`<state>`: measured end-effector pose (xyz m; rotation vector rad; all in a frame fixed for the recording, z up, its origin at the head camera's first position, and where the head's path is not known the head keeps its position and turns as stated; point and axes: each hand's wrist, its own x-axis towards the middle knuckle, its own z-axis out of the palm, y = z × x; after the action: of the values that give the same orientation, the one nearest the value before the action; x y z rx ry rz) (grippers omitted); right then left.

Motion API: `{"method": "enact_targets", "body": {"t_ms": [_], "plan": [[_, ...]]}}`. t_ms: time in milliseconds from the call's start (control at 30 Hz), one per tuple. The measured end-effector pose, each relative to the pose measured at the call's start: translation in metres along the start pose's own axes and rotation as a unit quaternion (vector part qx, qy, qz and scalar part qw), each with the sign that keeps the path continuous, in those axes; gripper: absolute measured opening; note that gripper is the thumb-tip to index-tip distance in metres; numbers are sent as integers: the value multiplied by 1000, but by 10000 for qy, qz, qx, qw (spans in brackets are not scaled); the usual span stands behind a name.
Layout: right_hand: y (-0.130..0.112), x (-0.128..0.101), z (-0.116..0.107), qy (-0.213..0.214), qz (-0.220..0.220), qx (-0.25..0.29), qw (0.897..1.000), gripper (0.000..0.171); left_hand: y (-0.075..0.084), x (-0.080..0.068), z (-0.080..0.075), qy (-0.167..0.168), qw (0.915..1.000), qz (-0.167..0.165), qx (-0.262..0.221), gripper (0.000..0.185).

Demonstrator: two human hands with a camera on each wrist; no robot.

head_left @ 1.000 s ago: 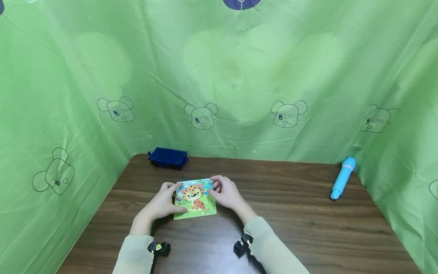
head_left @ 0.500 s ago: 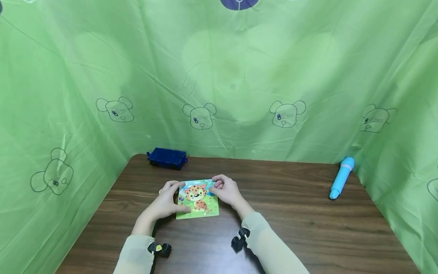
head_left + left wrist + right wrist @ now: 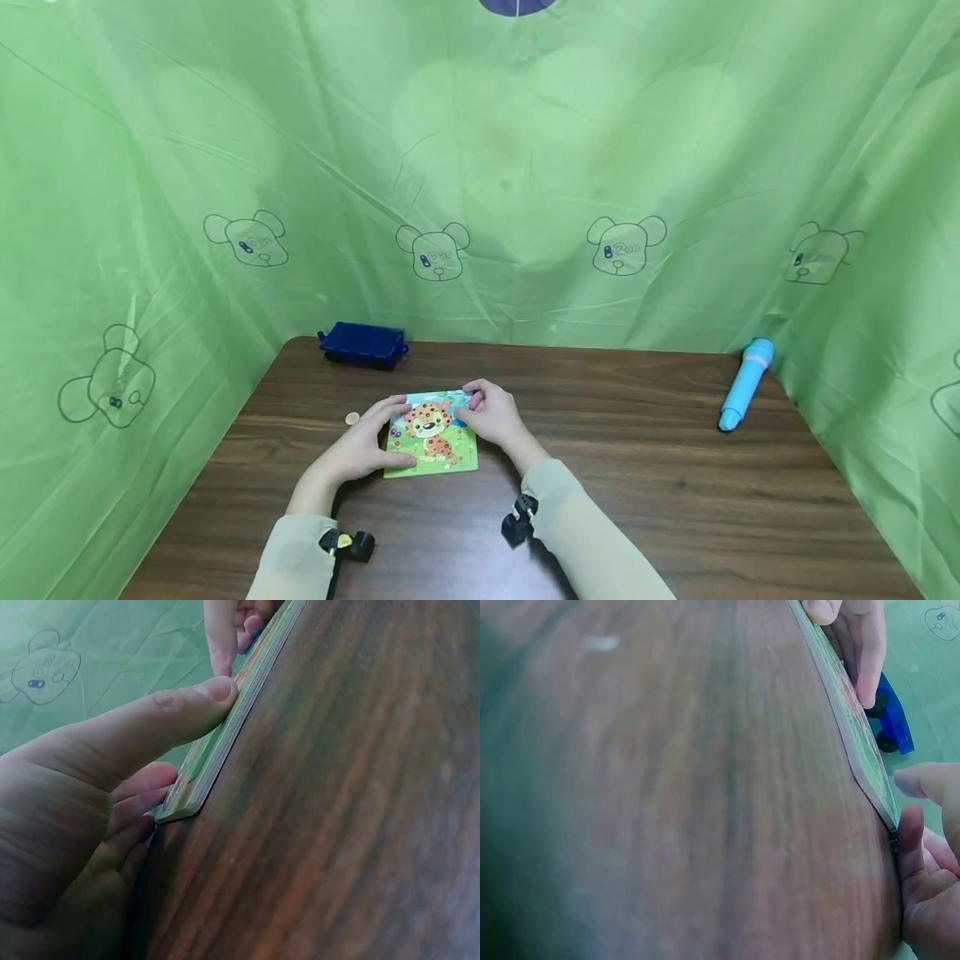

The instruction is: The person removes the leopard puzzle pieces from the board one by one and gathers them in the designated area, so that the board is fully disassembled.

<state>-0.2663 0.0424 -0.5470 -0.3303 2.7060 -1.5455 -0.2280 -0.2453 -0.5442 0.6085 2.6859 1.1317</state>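
Observation:
A thin square board with a cartoon leopard on a green and blue ground, a picture-puzzle board by its look (image 3: 431, 433), lies on the brown table. My left hand (image 3: 360, 450) grips its left side; in the left wrist view the thumb (image 3: 217, 690) lies over the front edge, and the other fingers are by the side edge. At the far right corner my right hand (image 3: 495, 417) holds the board, thumb over the picture and index finger at the far edge. A small round coin-like disc (image 3: 352, 418) lies just left of my left hand.
A dark blue toy wagon (image 3: 365, 343) stands at the table's far left edge. To the far right lies a light blue toy microphone (image 3: 747, 383). Green cloth (image 3: 525, 167) with bear-face outlines hangs behind and along both sides of the wooden table (image 3: 637, 467).
The board has shifted slightly right between both hands. Beside my left hand, the small disc has come into sight. Both hands keep nearly the same places on the board.

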Motion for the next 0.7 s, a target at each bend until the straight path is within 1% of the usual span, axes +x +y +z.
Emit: {"method": "enact_targets", "body": {"t_ms": [200,367,500,700], "plan": [[-2,0,1,70,29,-95,9999,41,0,0,-1,-111,9998,92,129,102],[-1,1,0,39,166,-107,9998,39,2,1,-1,-152,9998,104,126,102],[-1,1,-1,-11,225,-33,9997,40,2,1,-1,-141,9998,55,122,99],[2,1,1,47,227,61,9997,43,2,1,-1,-111,9998,14,144,90]]}}
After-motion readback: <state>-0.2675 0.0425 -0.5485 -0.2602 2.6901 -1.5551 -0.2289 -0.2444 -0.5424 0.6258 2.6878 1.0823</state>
